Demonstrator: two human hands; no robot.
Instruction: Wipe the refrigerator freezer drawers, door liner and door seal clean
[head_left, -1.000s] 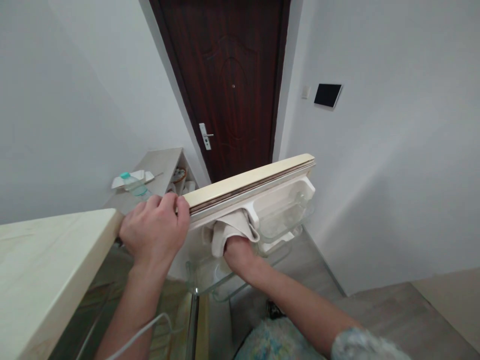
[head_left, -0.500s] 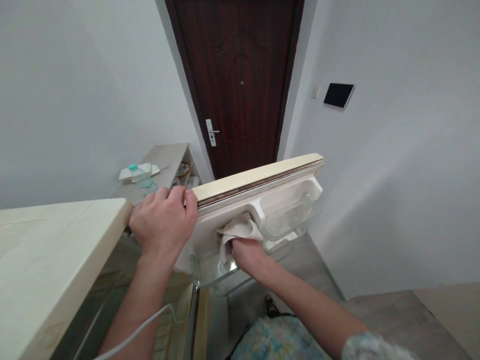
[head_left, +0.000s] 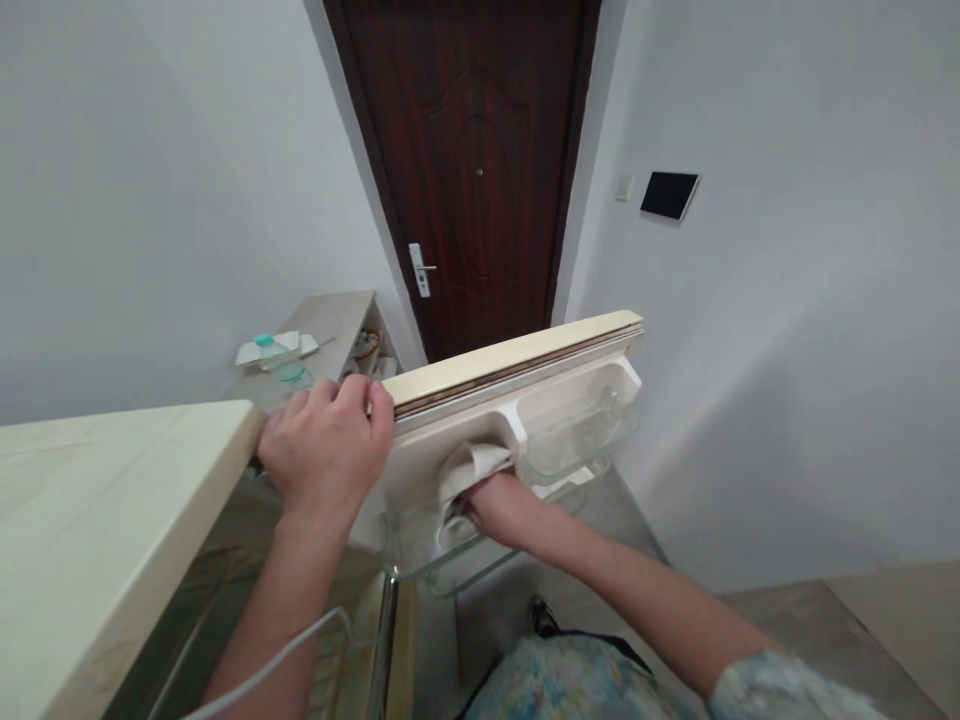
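Note:
A cream refrigerator door stands swung out from its cabinet, its inner side facing me. My left hand is wrapped over the door's top edge near the hinge side. Inside the door, my right hand is closed on a whitish cloth, which lies against the liner of the left compartment. The right fingertips are hidden by the cloth. Below it is a clear door shelf; another clear shelf fills the right compartment.
The refrigerator's pale top is at left, with wire racks below. A white cable crosses my left forearm. Behind stands a low cabinet with a plastic bottle. A dark red door is ahead; a black wall panel hangs at right.
My right hand and the cloth have shifted slightly within the left door compartment, and the cloth is folded differently. The left hand keeps its hold on the door edge.

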